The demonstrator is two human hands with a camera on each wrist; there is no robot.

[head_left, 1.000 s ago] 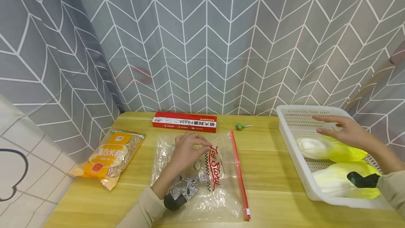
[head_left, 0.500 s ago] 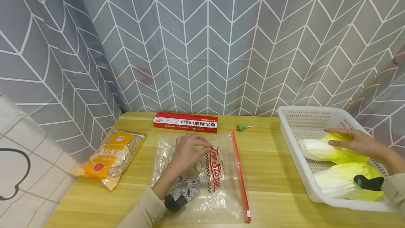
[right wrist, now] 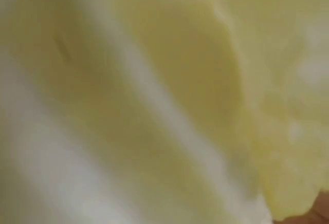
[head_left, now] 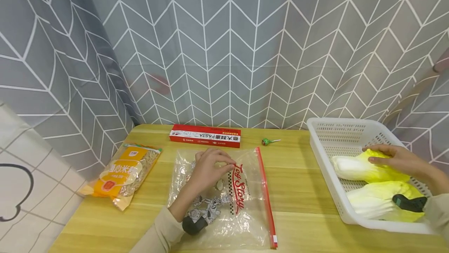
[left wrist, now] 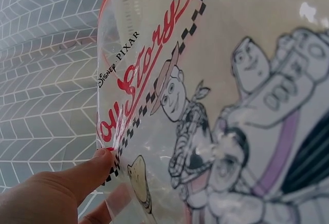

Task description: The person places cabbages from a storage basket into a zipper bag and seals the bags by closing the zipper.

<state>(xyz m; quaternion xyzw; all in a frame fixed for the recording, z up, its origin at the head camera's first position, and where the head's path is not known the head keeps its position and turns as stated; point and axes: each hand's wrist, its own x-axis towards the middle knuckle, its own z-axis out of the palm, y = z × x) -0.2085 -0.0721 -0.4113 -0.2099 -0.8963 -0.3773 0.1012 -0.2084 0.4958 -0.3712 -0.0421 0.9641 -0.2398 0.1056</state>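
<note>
A wooden table [head_left: 298,190] is seen before a grey chevron-patterned curtain [head_left: 228,46]. At the table's right end a white perforated plastic basket [head_left: 329,128] is set, in which two napa cabbages lie side by side. The far cabbage [head_left: 354,167] is covered by the right hand [head_left: 396,159], whose fingers are laid over its yellow leaves and curled slightly round them; in the right wrist view only blurred pale leaf is shown. The near cabbage [head_left: 372,202] lies just beside it, untouched. At the table's middle a clear Toy Story zip bag [head_left: 242,206] with a red seal strip is spread flat, and it is pinched near its printed lettering by the left hand [head_left: 210,167], thumb against fingertips. A yellow packet of macaroni [head_left: 122,173] is placed at the left, a red pasta box [head_left: 205,135] at the back edge, and a small green lollipop [head_left: 267,141] near it.
</note>
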